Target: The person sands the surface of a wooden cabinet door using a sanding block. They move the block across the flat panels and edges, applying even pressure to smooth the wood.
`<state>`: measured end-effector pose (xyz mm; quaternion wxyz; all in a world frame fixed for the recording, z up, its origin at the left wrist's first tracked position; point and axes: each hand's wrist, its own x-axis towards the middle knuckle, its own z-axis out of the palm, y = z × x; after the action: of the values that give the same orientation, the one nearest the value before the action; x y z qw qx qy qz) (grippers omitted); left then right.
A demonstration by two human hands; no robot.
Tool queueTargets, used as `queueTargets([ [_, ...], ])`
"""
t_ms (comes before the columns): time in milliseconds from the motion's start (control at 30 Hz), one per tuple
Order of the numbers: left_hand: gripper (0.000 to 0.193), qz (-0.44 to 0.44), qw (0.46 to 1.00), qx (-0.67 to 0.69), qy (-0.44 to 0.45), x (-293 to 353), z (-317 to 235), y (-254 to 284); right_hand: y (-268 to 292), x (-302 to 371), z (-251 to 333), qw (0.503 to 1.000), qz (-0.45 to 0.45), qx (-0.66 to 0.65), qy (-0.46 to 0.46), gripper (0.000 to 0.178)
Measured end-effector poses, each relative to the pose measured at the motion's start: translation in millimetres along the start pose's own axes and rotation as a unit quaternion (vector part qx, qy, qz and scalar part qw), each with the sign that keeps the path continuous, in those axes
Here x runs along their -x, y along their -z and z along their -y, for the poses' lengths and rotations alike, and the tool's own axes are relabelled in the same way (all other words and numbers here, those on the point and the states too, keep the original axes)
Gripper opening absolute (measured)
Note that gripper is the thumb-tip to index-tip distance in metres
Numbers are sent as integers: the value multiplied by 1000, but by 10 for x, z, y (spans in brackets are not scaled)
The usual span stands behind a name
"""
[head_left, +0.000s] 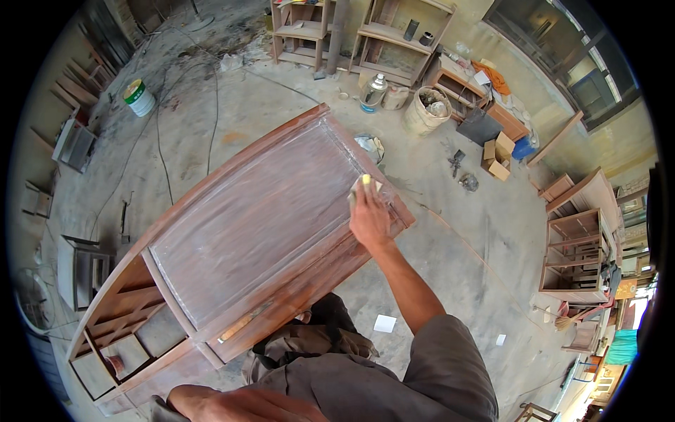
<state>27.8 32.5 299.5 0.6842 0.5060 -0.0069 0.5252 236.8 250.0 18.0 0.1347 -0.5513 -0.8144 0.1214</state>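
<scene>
A large reddish-brown wooden cabinet piece (260, 218) lies tilted across the middle, its flat panel streaked with pale dust along the raised frame. At the panel's far right corner, my right hand (369, 214) presses down with its fingers closed on a small yellowish piece of sandpaper (366, 180). Most of that piece is covered by the fingers. My left forearm (232, 404) is bent across the lower edge, and the hand itself does not show. Open compartments (133, 316) make up the near left end of the cabinet piece.
Behind stand a metal can (373, 95), a dirty bucket (427, 111) and wooden shelves (397, 35). A cardboard box (498, 156) sits to the right. Farther right are wooden frames (576, 253). Cables (214, 119) and a white-green pail (139, 98) are on the left floor.
</scene>
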Motion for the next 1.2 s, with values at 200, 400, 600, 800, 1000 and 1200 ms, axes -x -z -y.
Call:
queueTargets([
  [200, 81, 9, 999, 17, -50, 232, 121, -10, -180, 308, 268, 989, -24, 34, 145, 56],
  [400, 89, 6, 998, 30, -59, 323, 121, -13, -205, 182, 247, 996, -35, 57, 63, 60],
  [600, 57, -192, 981, -30, -21, 361, -13, -200, -75, -37, -54, 996, -12, 71, 54, 60],
  [800, 60, -131, 782, -597, 126, 683, 40, 412, -314, 698, 795, 987, 1, 45, 153, 56],
  [1000, 61, -157, 718, -661, 150, 1116, 167, 454, -163, -124, 29, 999, -38, 10, -9, 57],
  [1200, 56, -226, 722, -625, 192, 1302, 91, 418, -279, 369, 414, 990, -42, 75, 116, 55],
])
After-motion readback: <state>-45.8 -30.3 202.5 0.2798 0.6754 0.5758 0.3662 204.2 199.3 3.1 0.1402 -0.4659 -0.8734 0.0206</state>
